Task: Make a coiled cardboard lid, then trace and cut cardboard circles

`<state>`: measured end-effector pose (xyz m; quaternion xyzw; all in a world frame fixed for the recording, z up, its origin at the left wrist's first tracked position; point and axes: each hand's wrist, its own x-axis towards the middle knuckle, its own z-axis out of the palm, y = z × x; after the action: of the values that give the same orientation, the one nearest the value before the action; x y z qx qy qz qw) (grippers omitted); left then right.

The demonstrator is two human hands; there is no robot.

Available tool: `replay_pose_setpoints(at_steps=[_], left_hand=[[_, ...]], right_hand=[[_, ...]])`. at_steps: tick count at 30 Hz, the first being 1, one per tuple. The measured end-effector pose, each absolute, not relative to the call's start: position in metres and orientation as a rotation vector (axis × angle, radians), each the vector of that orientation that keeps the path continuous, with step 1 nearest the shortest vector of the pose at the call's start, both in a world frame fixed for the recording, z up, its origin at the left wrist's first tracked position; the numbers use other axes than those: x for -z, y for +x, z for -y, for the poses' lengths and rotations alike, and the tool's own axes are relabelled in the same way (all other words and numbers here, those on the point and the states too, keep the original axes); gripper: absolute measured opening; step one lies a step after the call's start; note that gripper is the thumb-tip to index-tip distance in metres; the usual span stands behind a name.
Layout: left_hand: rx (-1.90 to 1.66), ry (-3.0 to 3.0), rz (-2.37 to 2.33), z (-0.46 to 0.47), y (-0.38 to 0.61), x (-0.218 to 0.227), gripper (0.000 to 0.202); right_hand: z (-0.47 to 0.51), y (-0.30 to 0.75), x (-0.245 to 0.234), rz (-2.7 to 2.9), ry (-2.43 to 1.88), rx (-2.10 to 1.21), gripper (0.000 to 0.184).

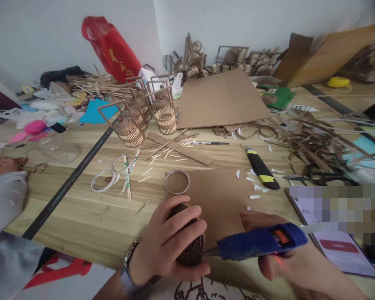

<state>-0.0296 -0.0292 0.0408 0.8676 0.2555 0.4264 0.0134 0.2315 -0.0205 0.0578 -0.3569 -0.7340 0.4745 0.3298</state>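
At the table's (81, 208) near edge our left hand (170, 246) curls tight around a dark ribbed ball (192, 253); our right hand (287, 264), seemingly closed, grips the glue gun (259, 242), nozzle touching the ball. Hot glue could burn nearby fingertips (201, 228).

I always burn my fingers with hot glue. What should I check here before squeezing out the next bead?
1. Left hand grip on the round piece: fingers wrap over it, ok.
2. Glue gun held firmly in the right hand: ok.
3. Nozzle at the piece's lower edge: ok.
4. Skin away from the nozzle: the left thumb lies close under the tip, probably not ok.
5. Glue hot and flowing: cannot tell.
6. Knife away from both hands: ok; blade retracted, cannot tell.
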Motion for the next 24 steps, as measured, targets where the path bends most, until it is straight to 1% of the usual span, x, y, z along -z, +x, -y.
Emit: replay_pose_setpoints(at_steps=[3, 9, 19, 24], left_hand=[[-1.333, 2.687, -0.797, 0.0292, -0.0297, -0.0418, 0.043], [-1.334, 2.654, -0.792, 0.0301, -0.0302, -0.044, 0.044], [-1.33, 2.604, -0.819, 0.0311, -0.0277, -0.039, 0.048], [-1.297, 2.61, -0.825, 0.0307, -0.0286, -0.0404, 0.049]], right_hand=[[0.02, 0.2307, -0.0558, 1.848, -0.893, -1.264, 0.071], [0.0176, 0.2358, -0.0503, 1.805, -0.927, -1.417, 0.064], [0.0171, 0.2378, -0.0503, 1.792, -0.919, -1.465, 0.062], [0.0168, 0.2375, -0.048, 1.823, -0.919, -1.414, 0.062]])
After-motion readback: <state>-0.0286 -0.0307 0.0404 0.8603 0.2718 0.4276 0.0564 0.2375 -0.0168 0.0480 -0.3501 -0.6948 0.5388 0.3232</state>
